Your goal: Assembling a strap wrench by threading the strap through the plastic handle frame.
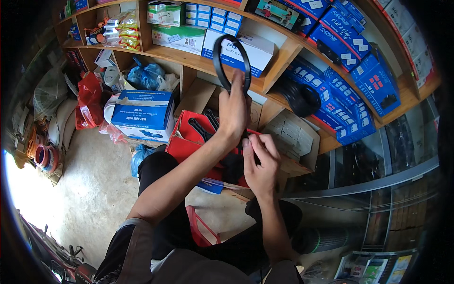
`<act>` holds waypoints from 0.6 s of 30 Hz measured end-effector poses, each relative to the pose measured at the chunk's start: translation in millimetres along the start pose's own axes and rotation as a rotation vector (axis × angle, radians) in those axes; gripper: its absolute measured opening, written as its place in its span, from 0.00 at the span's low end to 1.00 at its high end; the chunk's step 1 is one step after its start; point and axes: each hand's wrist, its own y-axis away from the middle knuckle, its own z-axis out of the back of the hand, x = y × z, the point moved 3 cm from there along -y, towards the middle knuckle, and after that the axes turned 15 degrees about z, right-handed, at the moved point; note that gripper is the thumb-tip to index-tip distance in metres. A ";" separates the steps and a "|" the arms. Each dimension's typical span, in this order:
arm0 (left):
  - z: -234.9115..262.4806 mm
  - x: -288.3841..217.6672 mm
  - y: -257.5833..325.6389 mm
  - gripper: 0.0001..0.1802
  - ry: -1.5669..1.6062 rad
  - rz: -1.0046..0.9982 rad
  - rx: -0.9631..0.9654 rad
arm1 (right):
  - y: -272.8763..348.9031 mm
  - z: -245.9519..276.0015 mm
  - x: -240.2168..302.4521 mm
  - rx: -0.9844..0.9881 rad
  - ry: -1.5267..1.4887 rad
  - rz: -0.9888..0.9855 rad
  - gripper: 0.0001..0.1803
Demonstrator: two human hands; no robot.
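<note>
My left hand [234, 111] is closed around the lower end of a black looped cable [217, 61], which stands up in front of the shelf. Just below and to the right, my right hand [261, 163] pinches with thumb and forefinger close under the left wrist; a small dark bit shows by its fingertips, too little to name. Under both hands sits an open red box [182, 146] with black items [197, 127] in it, partly covered by my left forearm.
Wooden shelves [279, 66] curve across the far side, stacked with blue boxes [326, 99] and a black cable coil [307, 102]. An open carton [288, 135] of pale pieces stands right of my hands. Leftward are a blue-and-white box [142, 113] and a red bag [88, 102].
</note>
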 end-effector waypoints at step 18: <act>4.0 3.4 1.8 0.38 0.124 0.068 -0.020 | -2.2 -2.2 2.7 -0.012 -0.012 0.005 0.08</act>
